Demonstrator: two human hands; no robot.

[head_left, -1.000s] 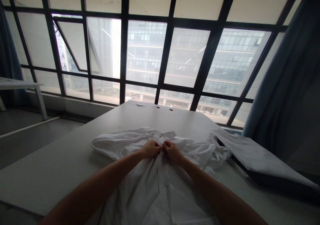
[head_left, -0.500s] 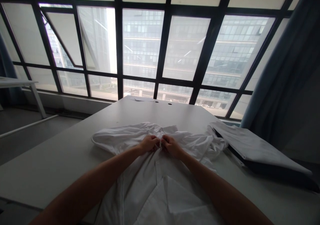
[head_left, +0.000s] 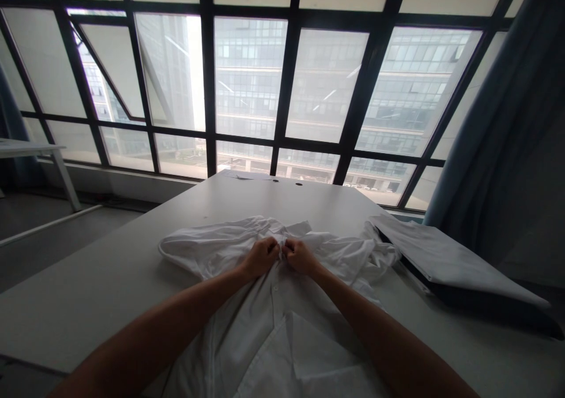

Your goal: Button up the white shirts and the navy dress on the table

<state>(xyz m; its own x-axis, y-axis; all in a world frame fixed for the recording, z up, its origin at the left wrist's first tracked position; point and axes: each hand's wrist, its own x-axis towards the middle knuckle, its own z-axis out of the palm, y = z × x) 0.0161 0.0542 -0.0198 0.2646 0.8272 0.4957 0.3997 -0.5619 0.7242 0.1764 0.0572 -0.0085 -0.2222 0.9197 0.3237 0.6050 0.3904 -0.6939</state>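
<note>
On the bench (head_left: 88, 292): a white shirt (head_left: 282, 333) lies spread and rumpled, front up, its lower part running out of view at the near edge.
Left hand (head_left: 261, 255): fingers curled shut, pinching the shirt's cloth near the collar.
Right hand (head_left: 301, 255): closed on the same cloth, knuckles almost touching the other hand.
Right side: a folded pale cloth (head_left: 441, 259) lies just beside the shirt's sleeve.
Behind: a gridded window (head_left: 247, 80), with a blue curtain (head_left: 498, 139) at its right.

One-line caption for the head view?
Left hand and right hand pinch a white shirt near its collar on a table.
</note>
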